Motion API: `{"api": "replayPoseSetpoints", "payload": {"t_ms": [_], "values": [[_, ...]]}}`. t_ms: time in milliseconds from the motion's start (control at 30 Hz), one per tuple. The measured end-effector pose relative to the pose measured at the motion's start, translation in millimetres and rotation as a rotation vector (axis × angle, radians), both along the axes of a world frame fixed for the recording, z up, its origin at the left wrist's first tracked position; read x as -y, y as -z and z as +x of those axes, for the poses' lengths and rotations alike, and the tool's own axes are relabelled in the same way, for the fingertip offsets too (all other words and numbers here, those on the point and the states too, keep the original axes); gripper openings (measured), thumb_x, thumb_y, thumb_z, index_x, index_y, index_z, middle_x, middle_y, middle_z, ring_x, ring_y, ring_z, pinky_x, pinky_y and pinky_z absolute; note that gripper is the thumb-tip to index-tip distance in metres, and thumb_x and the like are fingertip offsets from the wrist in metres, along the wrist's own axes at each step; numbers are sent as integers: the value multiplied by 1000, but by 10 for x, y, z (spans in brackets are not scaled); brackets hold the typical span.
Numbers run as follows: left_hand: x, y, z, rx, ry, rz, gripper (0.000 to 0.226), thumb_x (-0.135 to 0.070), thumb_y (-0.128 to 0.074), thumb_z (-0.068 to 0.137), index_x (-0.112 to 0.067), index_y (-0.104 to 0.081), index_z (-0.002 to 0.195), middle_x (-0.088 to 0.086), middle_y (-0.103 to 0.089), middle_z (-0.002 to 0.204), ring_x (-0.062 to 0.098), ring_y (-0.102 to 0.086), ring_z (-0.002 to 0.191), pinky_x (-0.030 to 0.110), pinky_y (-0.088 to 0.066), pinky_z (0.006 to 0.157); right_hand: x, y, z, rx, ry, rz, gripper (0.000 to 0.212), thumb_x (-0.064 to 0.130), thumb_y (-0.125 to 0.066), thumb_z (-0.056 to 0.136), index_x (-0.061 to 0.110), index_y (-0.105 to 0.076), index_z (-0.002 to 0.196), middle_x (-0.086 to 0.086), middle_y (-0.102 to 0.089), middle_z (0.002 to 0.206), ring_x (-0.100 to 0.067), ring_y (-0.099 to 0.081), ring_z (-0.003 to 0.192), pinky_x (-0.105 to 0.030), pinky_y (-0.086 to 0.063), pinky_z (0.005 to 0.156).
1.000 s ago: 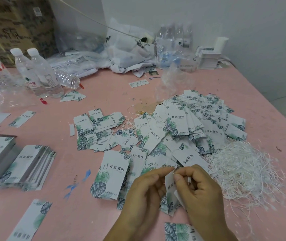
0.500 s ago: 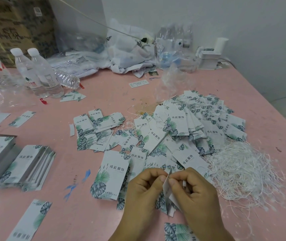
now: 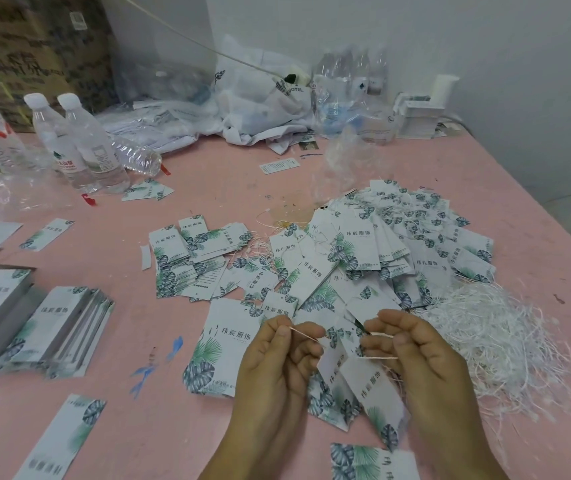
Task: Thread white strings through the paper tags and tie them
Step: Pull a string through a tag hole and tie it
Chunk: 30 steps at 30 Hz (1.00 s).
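Note:
My left hand [image 3: 279,362] pinches one end of a thin string [image 3: 306,335] between thumb and forefinger. My right hand [image 3: 419,355] pinches the other end. The string is stretched between them and runs through a small bunch of leaf-print paper tags [image 3: 363,379], which hang from it just above the table. A big heap of strung tags [image 3: 381,251] lies beyond my hands. A tangle of loose white strings [image 3: 495,334] lies to the right of my right hand.
Stacks of unstrung tags [image 3: 45,323] sit at the left of the pink table [image 3: 208,174]. Water bottles [image 3: 79,143], plastic bags [image 3: 260,98] and a cardboard box [image 3: 27,50] line the back. Single tags [image 3: 59,441] lie near the front edge.
My hands have drawn apart sideways, pulling the string taut. The tags, earlier held up between my fingertips, now dangle from the string.

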<state>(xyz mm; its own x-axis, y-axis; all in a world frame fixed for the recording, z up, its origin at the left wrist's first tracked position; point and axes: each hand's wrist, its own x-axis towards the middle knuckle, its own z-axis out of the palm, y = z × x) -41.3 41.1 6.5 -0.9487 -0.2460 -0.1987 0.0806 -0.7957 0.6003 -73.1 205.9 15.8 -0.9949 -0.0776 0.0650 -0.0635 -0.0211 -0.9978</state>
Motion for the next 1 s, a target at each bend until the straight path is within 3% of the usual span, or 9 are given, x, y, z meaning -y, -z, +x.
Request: {"api": "replayPoseSetpoints", "payload": {"t_ms": [67,133,233,300,400,500,667,800,1000], "values": [[12,-5,-2,6,-19,19,16,-15,-55,88,-15,-68,78,21,-69,77,19,-62,56,22,-52,46,-15,-20,20,-127,29,155,32,15,-43,102,37,-65,110,5,-71,107,-9,-68,87,-20,-55,72],[24,-18,-1,10,-30,21,18,-16,-54,88,-16,-68,76,17,-66,70,18,-59,52,21,-49,44,-35,-44,30,-148,16,252,28,20,-45,101,38,-64,111,8,-71,104,1,-61,74,-22,-50,64],[31,-23,-1,11,-28,15,24,-17,-52,90,-21,-69,74,11,-59,61,15,-52,47,22,-45,41,-56,-100,-23,128,-61,-142,25,10,-55,87,24,-72,98,-6,-71,88,-5,-45,51,-18,-40,48],[37,-15,8,13,-25,19,23,-17,-52,92,-22,-68,76,7,-54,58,14,-48,45,22,-43,40,-79,-137,-83,301,-99,-413,24,5,-56,77,14,-75,88,-14,-67,80,-8,-47,49,-18,-43,43],[37,-24,26,36,6,7,18,-22,-53,94,-24,-66,82,3,-48,55,11,-42,40,20,-40,35,-132,-162,-135,437,-160,-648,26,-3,-52,77,5,-76,84,-18,-67,81,-14,-61,58,-21,-55,51],[24,-45,37,44,21,-20,12,-25,-55,92,-25,-64,84,2,-43,54,10,-40,39,18,-38,32,-152,-198,-144,510,-218,-752,28,-6,-49,77,-1,-75,86,-22,-70,92,-19,-70,70,-24,-59,61],[-40,-16,47,48,47,-251,12,-19,-65,90,-23,-66,79,2,-45,53,12,-39,42,18,-34,37,-72,-154,-89,441,-164,-621,23,-6,-54,74,-1,-76,79,-24,-71,85,-18,-70,65,-22,-58,56],[-104,27,87,-49,94,-452,5,-23,-70,83,-21,-73,87,9,-58,56,15,-51,46,21,-44,45,50,-115,-3,304,-156,-431,18,4,-62,72,6,-77,81,-20,-72,81,-15,-66,61,-20,-55,55],[-100,88,103,-73,159,-506,24,-26,-77,72,-15,-76,93,15,-70,69,18,-64,58,24,-52,56,115,-92,50,153,-72,-205,22,25,-74,65,18,-75,86,-21,-73,77,-19,-67,58,-22,-55,54]]}}
